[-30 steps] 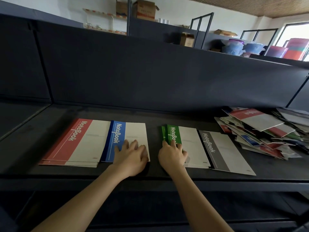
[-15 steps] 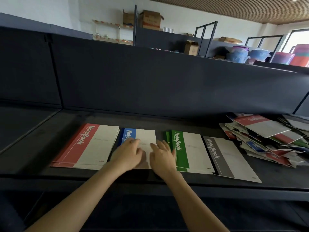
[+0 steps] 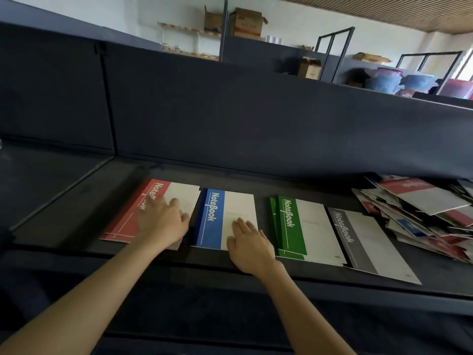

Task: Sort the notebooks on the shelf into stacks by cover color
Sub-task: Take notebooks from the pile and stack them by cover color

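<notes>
Now | L hand (image 3: pixel 163 224) flat on red stack (image 3: pixel 121 226) | R hand (image 3: pixel 249 245) flat on blue stack (image 3: pixel 212 226)

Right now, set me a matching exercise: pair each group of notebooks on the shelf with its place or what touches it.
Things:
1. red stack
2. blue stack
3. green stack
4. unsorted pile

States:
a. right hand rests on it
b. heaped at the far right
c. left hand rests on it
d. untouched, beside the grey notebook

Pairs: 1-c, 2-a, 3-d, 4-b.
</notes>
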The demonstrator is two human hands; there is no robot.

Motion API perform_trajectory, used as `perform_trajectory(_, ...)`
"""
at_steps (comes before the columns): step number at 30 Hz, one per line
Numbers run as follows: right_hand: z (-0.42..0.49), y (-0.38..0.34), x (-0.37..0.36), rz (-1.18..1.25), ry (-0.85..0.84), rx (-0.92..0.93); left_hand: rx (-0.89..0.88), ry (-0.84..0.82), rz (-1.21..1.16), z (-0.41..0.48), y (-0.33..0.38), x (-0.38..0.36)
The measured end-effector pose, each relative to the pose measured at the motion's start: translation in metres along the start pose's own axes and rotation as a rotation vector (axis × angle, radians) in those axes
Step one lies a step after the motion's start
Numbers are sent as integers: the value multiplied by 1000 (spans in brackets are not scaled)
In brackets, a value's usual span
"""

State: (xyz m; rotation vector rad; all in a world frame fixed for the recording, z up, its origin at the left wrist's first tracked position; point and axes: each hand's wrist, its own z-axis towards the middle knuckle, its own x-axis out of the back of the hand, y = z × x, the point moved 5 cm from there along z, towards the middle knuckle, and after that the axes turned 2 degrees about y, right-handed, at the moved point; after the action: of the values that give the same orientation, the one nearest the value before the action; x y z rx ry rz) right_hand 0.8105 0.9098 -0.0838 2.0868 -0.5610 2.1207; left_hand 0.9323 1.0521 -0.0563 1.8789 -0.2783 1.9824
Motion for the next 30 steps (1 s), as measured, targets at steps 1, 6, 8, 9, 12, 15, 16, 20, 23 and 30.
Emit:
perform_trajectory(1, 0, 0, 0, -9, -8, -19, 73, -21, 4, 1, -12, 1)
perform_trajectory(6, 4, -23, 8, -109, -30, -89, 242, -99, -45, -1, -45, -10)
perform_trajectory(8, 8, -44, 5, -113, -42, 27, 248, -79, -50, -1, -45, -12)
perform_trajectory(9, 10, -53, 2, -115, -62, 80, 249, -70, -43, -1, -43, -12)
perform_trajectory(12, 16, -60, -7, -106, -102, 97, 251, -49, -22, -2, -38, -11)
perform_trajectory(15, 18, -50, -8, -103, -91, 43, 246, -48, -18, -3, -38, -12)
perform_trajectory(16, 17, -46, -8, -107, -88, 32, 243, -48, -23, -3, -37, -12)
perform_trajectory(20, 12, -36, -7, -121, -74, 23, 221, -36, -37, -5, -28, -13)
perform_trajectory(23, 12, -36, -5, -105, -72, 34, 214, -35, -13, -4, -22, -14)
perform_trajectory(30, 7, -12, 20, 128, 138, -5, 60, -11, 31, 2, 18, -4)
